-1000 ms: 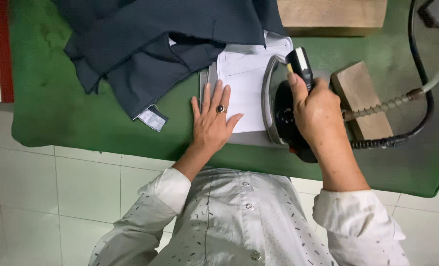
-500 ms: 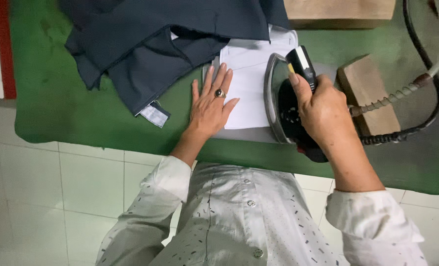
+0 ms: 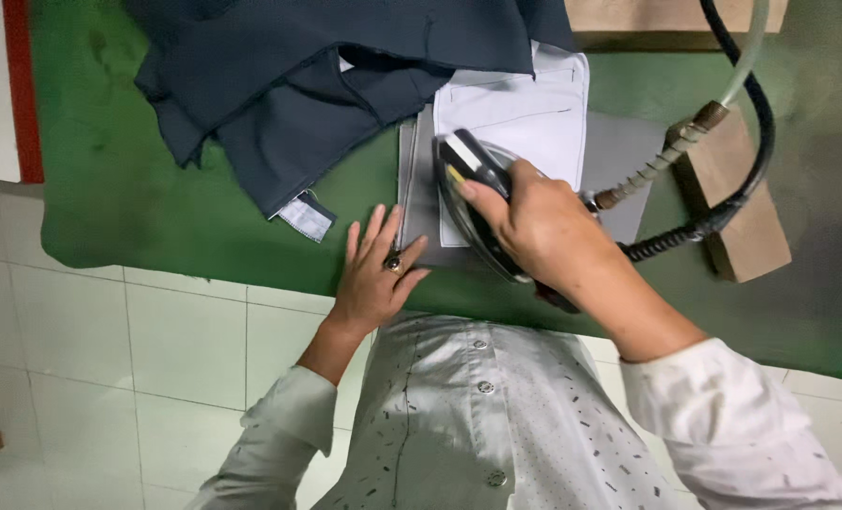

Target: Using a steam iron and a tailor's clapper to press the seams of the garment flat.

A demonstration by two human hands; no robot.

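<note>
Here the right hand [image 3: 534, 222], fingers wrapped around the iron [image 3: 477, 203], has slid it leftward over the white cloth [image 3: 525, 118], nearer the left hand [image 3: 374, 279], whose spread fingers press the cloth's edge flat.

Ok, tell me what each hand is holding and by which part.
The right hand grips the iron by its top handle. The left hand holds nothing; it lies flat at the grey cloth's edge.

iron [image 3: 477, 203]: dark, steel-edged, flat on white fabric piece [image 3: 525, 118] | fabric: flat, grey piece beneath, green table
</note>
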